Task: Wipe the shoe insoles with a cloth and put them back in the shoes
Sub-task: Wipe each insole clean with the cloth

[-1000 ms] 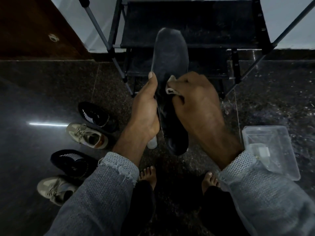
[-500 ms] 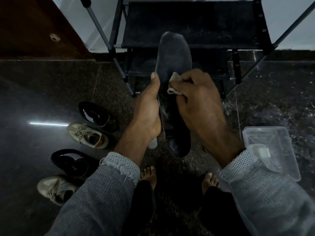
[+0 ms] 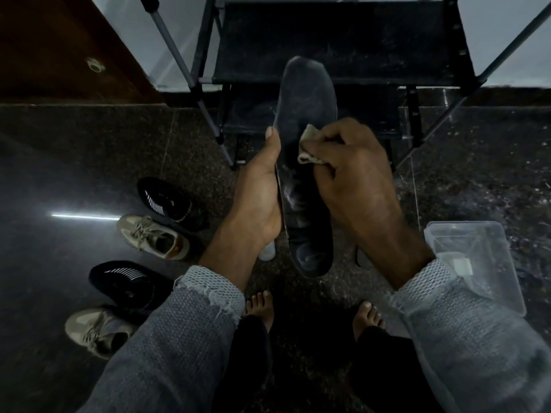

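A dark insole is held lengthwise in front of me, toe end away. My left hand grips its left edge, thumb up along the side. My right hand pinches a small pale cloth and presses it on the insole's middle. Two black shoes and two beige sneakers lie on the floor to the left.
A black metal shoe rack stands right ahead. A clear plastic container with something white inside sits on the floor at right. A small white object peeks out under my left wrist. My bare feet stand on dark granite.
The cloth in my right hand has slid a little up the insole toward its toe end. The insole itself sits slightly lower and to the right in view.
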Demonstrator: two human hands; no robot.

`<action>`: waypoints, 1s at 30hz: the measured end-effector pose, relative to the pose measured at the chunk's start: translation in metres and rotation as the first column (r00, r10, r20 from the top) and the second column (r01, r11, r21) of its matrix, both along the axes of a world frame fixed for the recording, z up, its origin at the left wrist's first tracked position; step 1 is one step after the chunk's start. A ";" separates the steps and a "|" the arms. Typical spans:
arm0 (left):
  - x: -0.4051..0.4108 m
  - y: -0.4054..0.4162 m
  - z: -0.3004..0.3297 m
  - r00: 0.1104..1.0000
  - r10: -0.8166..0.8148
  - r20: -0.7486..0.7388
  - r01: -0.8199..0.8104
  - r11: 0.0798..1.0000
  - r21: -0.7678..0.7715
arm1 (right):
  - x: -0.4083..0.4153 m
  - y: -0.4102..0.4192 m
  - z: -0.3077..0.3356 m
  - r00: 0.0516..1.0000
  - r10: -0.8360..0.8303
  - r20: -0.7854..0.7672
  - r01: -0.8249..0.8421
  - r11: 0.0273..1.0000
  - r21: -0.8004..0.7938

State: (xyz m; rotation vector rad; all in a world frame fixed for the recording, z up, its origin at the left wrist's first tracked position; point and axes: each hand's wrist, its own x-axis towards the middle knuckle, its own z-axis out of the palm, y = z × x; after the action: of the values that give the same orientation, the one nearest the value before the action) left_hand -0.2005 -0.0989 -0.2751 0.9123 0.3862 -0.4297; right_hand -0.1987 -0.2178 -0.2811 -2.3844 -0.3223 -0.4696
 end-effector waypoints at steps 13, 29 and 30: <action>-0.001 -0.001 0.001 0.999 -0.026 0.019 0.025 0.999 0.033 | 0.007 -0.008 -0.003 0.996 -0.087 -0.010 0.088 0.996 0.015; -0.003 -0.005 -0.001 0.998 -0.050 0.039 0.048 0.997 0.059 | 0.007 -0.008 -0.002 0.994 -0.106 0.042 0.106 0.994 0.001; -0.003 -0.004 -0.001 0.998 -0.051 0.035 0.049 0.998 0.046 | 0.005 -0.003 0.000 0.995 -0.075 0.066 0.075 0.997 -0.004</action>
State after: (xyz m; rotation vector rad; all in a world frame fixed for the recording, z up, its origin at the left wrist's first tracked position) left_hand -0.2035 -0.1033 -0.2763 0.9742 0.3415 -0.4511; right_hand -0.1942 -0.2205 -0.2810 -2.3969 -0.2650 -0.5839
